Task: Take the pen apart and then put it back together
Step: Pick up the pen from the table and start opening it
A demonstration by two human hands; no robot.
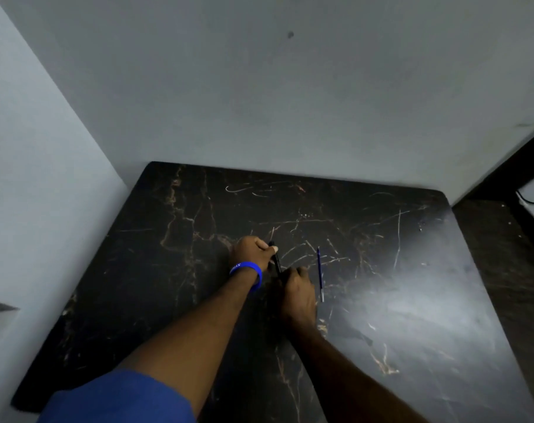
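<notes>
A black pen barrel (277, 260) is held between both hands above the dark marble table (381, 300). My left hand (252, 251), with a blue wristband, grips its far end with the thumb on top. My right hand (297, 293) closes around its near end and hides that part. A thin blue refill (320, 274) lies loose on the table just right of my right hand, pointing away from me and apart from the barrel.
Pale walls stand along the table's far and left edges. A dark ledge with a black cable (531, 199) sits at the far right. A blue sleeve (116, 398) shows at the bottom left.
</notes>
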